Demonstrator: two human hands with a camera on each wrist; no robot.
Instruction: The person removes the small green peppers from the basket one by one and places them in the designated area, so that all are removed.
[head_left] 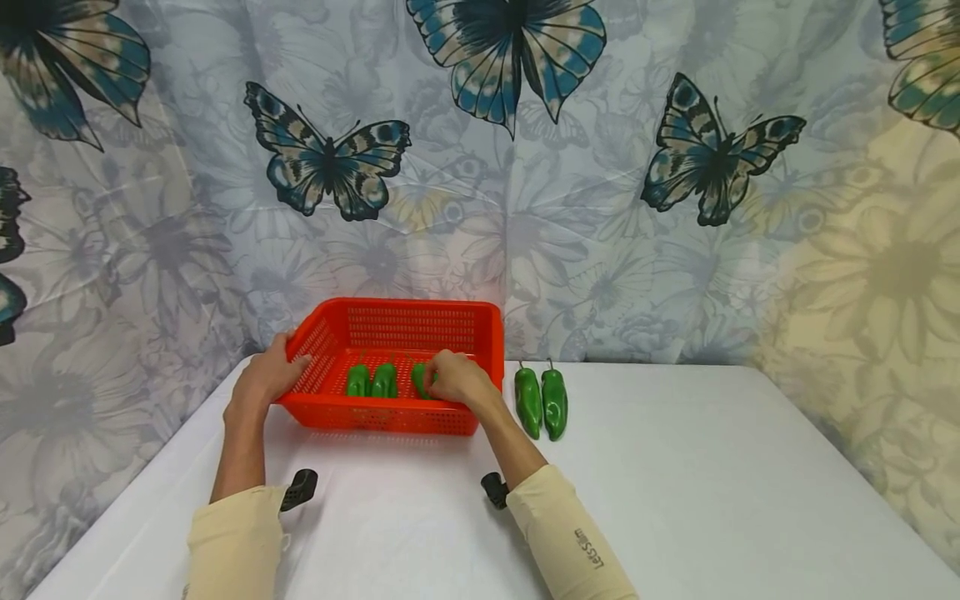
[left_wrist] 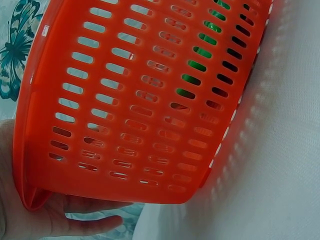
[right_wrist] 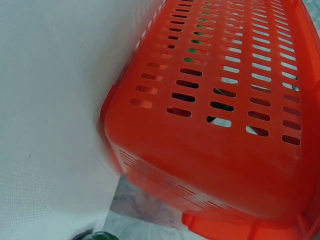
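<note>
A red slotted plastic basket [head_left: 390, 414] stands on the white table, its near wall toward me. My left hand [head_left: 262, 375] grips the basket's left rim, thumb over the edge and fingers outside; the left wrist view shows the hand [left_wrist: 30, 220] at the rim corner. Inside the basket, my right hand [head_left: 459, 379] pinches a green chili pepper [head_left: 419, 380] with curled fingers that partly cover it. Two more green chili peppers, one [head_left: 357, 381] beside another [head_left: 385, 381], stand to its left. The right wrist view has the basket wall [right_wrist: 200, 140] hiding the hand.
Right of the basket, two green chili peppers, one [head_left: 528, 402] next to the other [head_left: 555, 403], lie side by side on the white table [head_left: 712, 483]. A butterfly-print cloth [head_left: 570, 250] hangs right behind the table's back edge.
</note>
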